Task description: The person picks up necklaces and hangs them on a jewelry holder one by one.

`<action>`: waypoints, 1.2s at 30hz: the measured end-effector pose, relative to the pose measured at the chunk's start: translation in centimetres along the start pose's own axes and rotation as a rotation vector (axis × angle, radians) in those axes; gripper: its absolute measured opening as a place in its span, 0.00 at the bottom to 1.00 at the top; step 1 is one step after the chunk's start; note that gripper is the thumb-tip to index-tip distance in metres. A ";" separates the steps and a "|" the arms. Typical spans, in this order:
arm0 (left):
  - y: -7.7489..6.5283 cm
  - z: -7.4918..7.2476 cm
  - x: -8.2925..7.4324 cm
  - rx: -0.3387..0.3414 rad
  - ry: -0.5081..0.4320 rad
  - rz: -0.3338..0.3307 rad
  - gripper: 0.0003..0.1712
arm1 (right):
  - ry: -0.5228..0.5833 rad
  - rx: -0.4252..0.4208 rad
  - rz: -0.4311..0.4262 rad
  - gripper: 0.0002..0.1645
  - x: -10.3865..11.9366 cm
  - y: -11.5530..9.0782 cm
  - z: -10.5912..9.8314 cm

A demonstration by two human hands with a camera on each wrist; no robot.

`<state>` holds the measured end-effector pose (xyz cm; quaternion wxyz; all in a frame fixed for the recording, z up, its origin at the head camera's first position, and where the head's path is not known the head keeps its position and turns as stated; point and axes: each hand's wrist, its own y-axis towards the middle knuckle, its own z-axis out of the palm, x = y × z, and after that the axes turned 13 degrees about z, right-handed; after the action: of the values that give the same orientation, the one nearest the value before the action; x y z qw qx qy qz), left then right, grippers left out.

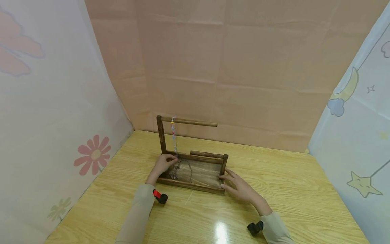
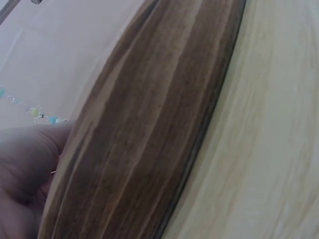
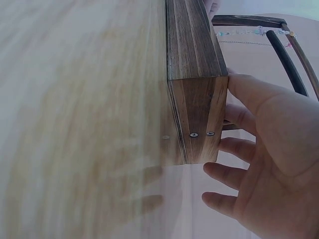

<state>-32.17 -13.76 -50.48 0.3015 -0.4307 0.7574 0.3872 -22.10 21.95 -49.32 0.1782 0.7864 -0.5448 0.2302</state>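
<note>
Bead string [image 1: 173,134]: likely light, limp, fragile; hold low.
I pinch it there with the left hand [image 1: 163,165]; the right hand [image 1: 240,188], fingers loose, touches the tray [image 1: 192,186].

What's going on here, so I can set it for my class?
A person's left hand appears to pinch, low down, a beaded strand hanging from the upper bar of a wooden stand. The right hand rests against the right end of the stand's tray. Dark chain lies in the tray.
</note>
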 end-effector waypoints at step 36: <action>0.9 3.2 -1.7 -0.033 0.297 -0.159 0.07 | 0.052 0.024 0.014 0.28 -0.4 -0.1 0.2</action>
<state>-31.80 -10.02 -50.50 0.2090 -0.5465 0.7508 0.3066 -22.09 22.18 -49.74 0.1811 0.7784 -0.5427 0.2583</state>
